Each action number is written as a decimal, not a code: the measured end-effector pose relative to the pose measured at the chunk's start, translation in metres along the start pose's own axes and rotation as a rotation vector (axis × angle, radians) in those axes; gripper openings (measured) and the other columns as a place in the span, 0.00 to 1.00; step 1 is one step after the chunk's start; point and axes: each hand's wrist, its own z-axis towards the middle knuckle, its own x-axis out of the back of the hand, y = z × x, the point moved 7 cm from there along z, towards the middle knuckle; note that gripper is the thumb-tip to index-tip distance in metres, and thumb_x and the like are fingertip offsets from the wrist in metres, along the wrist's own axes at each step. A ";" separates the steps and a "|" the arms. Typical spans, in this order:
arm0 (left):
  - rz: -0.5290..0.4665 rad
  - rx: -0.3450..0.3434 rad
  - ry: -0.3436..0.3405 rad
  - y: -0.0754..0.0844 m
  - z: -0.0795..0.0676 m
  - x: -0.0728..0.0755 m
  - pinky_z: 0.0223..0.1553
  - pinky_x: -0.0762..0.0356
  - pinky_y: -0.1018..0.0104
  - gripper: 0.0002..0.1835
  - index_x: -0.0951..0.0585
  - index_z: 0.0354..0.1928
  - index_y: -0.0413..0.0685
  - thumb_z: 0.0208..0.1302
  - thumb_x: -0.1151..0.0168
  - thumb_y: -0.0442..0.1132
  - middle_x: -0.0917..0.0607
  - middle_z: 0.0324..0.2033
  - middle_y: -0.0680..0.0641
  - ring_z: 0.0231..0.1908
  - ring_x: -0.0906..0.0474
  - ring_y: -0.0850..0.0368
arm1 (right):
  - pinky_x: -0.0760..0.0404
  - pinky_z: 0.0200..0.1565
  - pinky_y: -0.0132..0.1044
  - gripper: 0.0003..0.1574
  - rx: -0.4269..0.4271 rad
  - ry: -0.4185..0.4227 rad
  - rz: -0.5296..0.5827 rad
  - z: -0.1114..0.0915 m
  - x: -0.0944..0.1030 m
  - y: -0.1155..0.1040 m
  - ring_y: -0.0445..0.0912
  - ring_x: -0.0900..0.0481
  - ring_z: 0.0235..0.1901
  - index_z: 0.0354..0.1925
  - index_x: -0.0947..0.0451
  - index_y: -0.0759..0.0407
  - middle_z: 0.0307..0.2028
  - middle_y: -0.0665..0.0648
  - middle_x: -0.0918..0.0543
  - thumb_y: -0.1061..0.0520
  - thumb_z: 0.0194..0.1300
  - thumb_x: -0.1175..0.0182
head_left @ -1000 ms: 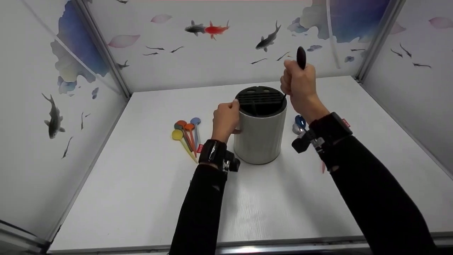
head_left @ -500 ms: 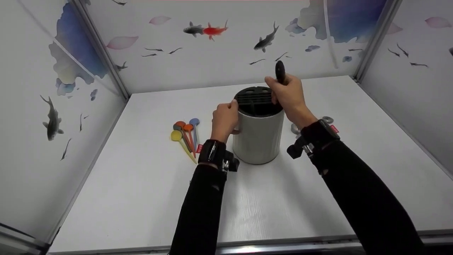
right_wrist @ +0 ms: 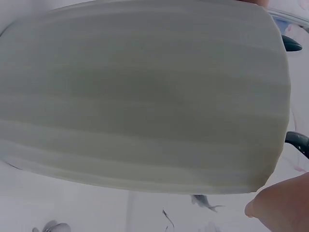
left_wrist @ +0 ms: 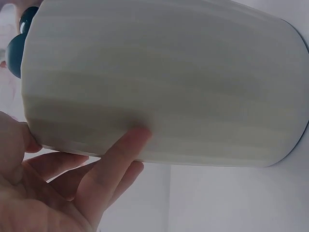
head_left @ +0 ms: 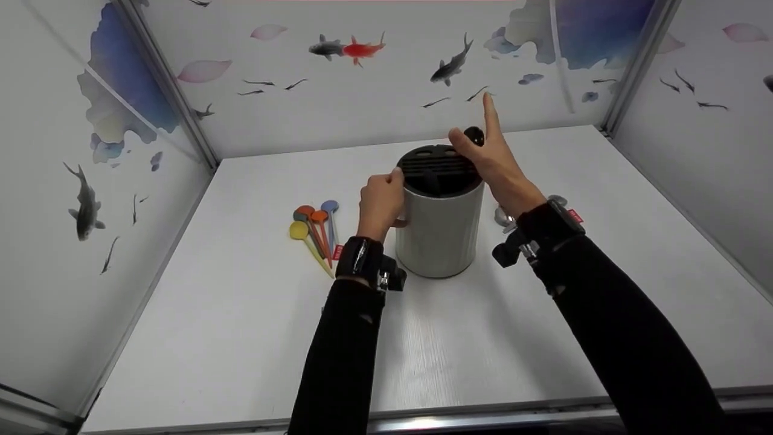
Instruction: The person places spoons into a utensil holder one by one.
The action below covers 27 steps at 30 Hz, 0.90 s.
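Note:
A light grey utensil holder (head_left: pixel 439 235) with a black slotted top (head_left: pixel 438 175) stands upright on the white table. Its left side is held by my left hand (head_left: pixel 380 202), thumb up at the rim; in the left wrist view the fingers (left_wrist: pixel 108 174) lie against the ribbed wall. At the right rim my right hand (head_left: pixel 502 172) has its index finger stretched upward and thumb spread. A glossy black handle (head_left: pixel 474 135) sticks up beside that thumb, its lower part hidden. The right wrist view catches two dark handle ends (right_wrist: pixel 292 43) past the rim.
Several colourful spoons, including a yellow spoon (head_left: pixel 299 230) and a blue spoon (head_left: pixel 330 206), lie fanned left of the holder. Shiny metal spoons (head_left: pixel 502 216) lie partly hidden behind the right wrist. Printed wall panels (head_left: pixel 314 115) enclose the table (head_left: pixel 241 338) on three sides.
My right hand has moved left to the holder, and the black-handled utensil has sunk lower into it. The fingers have let go of the handle and straightened. The left hand keeps its hold.

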 end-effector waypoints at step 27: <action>0.013 -0.043 0.006 -0.001 -0.001 0.002 0.26 0.13 0.61 0.24 0.21 0.34 0.42 0.81 0.56 0.52 0.23 0.34 0.40 0.36 0.20 0.43 | 0.81 0.71 0.62 0.61 -0.235 0.055 -0.244 -0.025 0.111 0.083 0.53 0.86 0.76 0.79 0.80 0.38 0.78 0.53 0.82 0.25 0.71 0.52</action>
